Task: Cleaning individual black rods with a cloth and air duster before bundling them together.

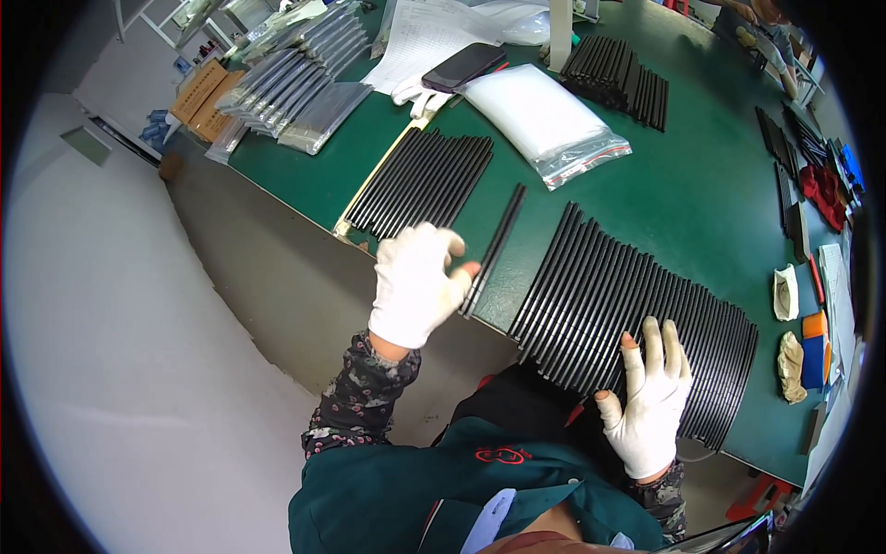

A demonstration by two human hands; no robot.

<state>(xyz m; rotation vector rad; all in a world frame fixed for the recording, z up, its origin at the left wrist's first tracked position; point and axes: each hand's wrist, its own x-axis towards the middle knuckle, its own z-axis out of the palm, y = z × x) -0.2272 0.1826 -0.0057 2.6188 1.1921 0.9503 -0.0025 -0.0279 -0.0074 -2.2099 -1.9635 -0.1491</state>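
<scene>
My left hand (417,282), in a white glove with bare fingertips, is over the table's near edge. Its thumb and forefinger are apart, the thumb tip close beside a thin black rod pair (496,249) lying slanted on the green table; whether it touches them I cannot tell. Beyond this hand lies a smaller row of black rods (425,180). My right hand (651,397), gloved likewise, rests with outstretched fingers on a wide row of black rods (591,295) laid side by side, their near ends at the table edge. Nothing shows in its grasp.
A clear bag of white sheets (544,115), a dark phone (464,66) and bagged stacks (305,83) lie farther back. Another rod pile (616,78) is at the far side. At right are a red cloth (823,196) and orange-blue block (814,351). Someone sits far right.
</scene>
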